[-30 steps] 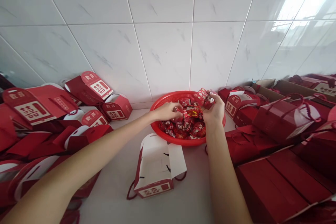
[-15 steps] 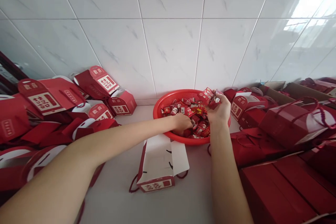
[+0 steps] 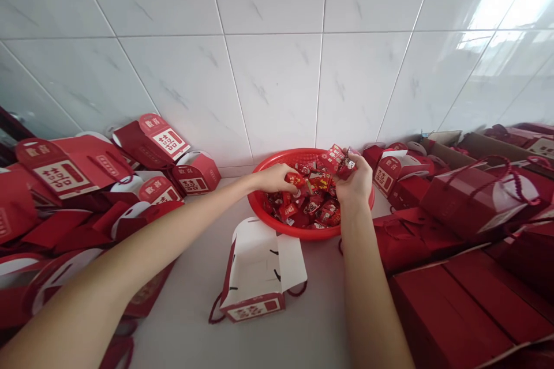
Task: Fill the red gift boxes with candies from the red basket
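Observation:
A red plastic basket (image 3: pixel 259 210) stands against the tiled wall, filled with wrapped candies (image 3: pixel 318 207) in red and gold. Over its left part, my left hand (image 3: pixel 279 177) is closed on a red-wrapped candy (image 3: pixel 296 180). At the basket's right rim, my right hand (image 3: pixel 355 179) is raised and closed around several red and silver wrapped candies (image 3: pixel 340 158). In front of the basket sits a small red and white gift box (image 3: pixel 255 265), its top open and its white inside bare, with dark red cord handles at its sides.
Red gift boxes (image 3: pixel 64 176) are piled along the left. More red boxes (image 3: pixel 480 190) with cord handles crowd the right side, some behind in an open brown carton (image 3: pixel 441 141). White marbled tiles (image 3: pixel 272 86) rise behind the white tabletop (image 3: pixel 311 311).
My left hand has lifted from down among the candies and now grips one at their top. My right hand keeps its candies. The whole view has shifted slightly.

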A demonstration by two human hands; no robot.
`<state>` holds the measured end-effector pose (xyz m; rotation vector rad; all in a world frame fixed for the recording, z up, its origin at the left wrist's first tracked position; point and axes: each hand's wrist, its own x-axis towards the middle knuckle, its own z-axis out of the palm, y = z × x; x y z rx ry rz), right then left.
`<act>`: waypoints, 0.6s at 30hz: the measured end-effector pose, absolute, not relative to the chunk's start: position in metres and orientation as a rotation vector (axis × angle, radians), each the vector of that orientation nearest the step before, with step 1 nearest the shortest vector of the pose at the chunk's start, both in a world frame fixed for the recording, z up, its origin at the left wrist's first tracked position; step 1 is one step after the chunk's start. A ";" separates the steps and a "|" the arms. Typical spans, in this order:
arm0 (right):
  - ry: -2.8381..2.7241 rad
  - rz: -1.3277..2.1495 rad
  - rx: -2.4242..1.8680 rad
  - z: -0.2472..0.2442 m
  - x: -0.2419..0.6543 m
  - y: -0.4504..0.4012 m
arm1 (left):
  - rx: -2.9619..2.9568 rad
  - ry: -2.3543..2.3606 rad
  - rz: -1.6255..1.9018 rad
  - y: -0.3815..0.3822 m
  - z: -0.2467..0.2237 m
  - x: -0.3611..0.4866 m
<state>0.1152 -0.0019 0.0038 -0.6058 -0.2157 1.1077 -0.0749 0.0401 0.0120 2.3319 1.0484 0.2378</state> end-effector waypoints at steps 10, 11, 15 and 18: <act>-0.174 1.141 -0.626 0.008 0.114 -0.005 | 2.358 1.407 0.339 0.057 -0.006 -0.097; -0.165 1.146 -0.630 0.009 0.113 -0.005 | 2.345 1.405 0.355 0.058 -0.006 -0.098; -0.147 1.160 -0.640 0.012 0.113 -0.006 | 2.266 1.370 0.454 0.059 -0.004 -0.097; -0.160 1.157 -0.655 0.011 0.113 -0.006 | 2.180 1.348 0.527 0.060 0.001 -0.097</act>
